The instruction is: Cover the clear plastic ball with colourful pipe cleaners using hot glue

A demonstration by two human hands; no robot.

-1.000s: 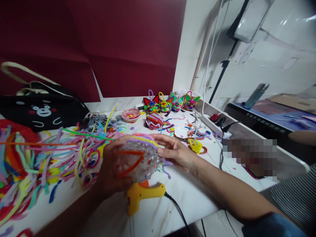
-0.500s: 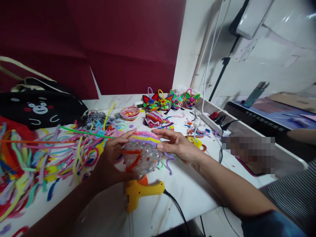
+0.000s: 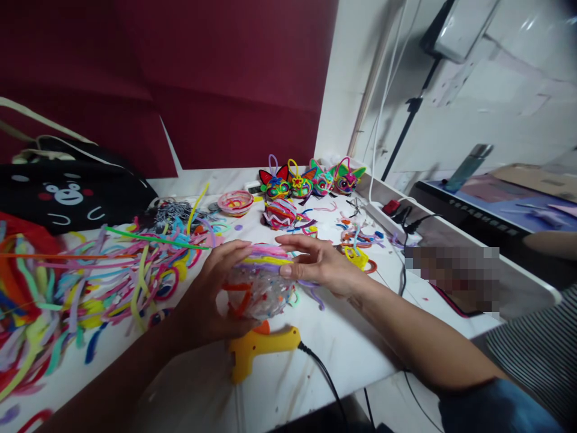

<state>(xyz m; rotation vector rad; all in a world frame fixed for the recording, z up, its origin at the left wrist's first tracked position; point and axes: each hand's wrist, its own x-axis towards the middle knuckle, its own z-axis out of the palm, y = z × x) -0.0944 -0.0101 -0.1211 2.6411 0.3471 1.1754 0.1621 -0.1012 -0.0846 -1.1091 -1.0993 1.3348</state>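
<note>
A clear, rounded plastic shell (image 3: 268,294), with an orange strip on one side, is held above the table's front. My left hand (image 3: 205,294) is wrapped round its left side, fingers on top and thumb below. Pink, yellow and purple pipe cleaners (image 3: 264,258) lie in rows across its upper part. My right hand (image 3: 322,264) pinches these rows at the right end, and a purple tail (image 3: 316,294) curls out beneath it. Just below the shell, a yellow glue gun (image 3: 268,343) lies on the white table.
Loose pipe cleaners (image 3: 130,276) are heaped at left beside a black bag (image 3: 67,198). Several colourful eared ornaments (image 3: 300,182), a pink bowl-like piece (image 3: 235,203) and a striped piece (image 3: 280,214) stand at the back. Yellow-handled scissors (image 3: 356,258) and a power strip (image 3: 390,224) are at right.
Both hands still hold the shell in nearly the same place. My right thumb has shifted slightly left along the pipe cleaner rows. The view has moved a little.
</note>
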